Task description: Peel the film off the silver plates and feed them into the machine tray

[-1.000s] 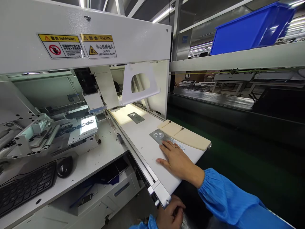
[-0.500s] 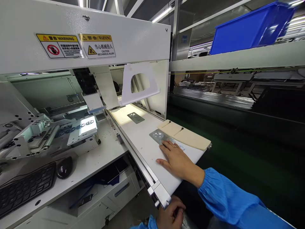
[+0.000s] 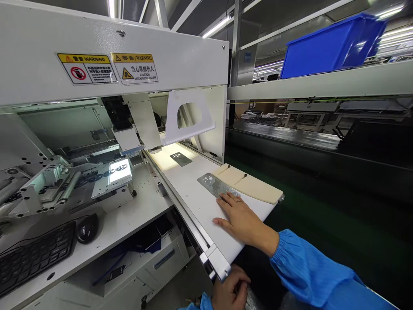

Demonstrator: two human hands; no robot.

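Observation:
My right hand [image 3: 240,215] lies on the white conveyor belt [image 3: 200,202] with its fingers spread. Its fingertips are at the near end of a grey phone back panel [image 3: 214,185], which has round camera holes and a shiny, film-like surface. Farther up the belt, a second phone back panel [image 3: 180,159] lies near the lit area under the machine. My left hand [image 3: 230,289] is below the belt's near end, fingers curled in. Whether it holds anything is hidden, though something glossy shows beside it.
A cream guide plate [image 3: 248,183] with two screws borders the belt's right side. The white machine [image 3: 190,56] spans the far part, with a hanging white cover [image 3: 206,114]. Left are a keyboard [image 3: 38,254] and mouse [image 3: 87,228]. A blue bin [image 3: 325,49] sits upper right.
The nearer panel has slid a little up the belt, away from my right fingertips, and the farther panel has shifted slightly the same way. Both hands have stayed nearly in place.

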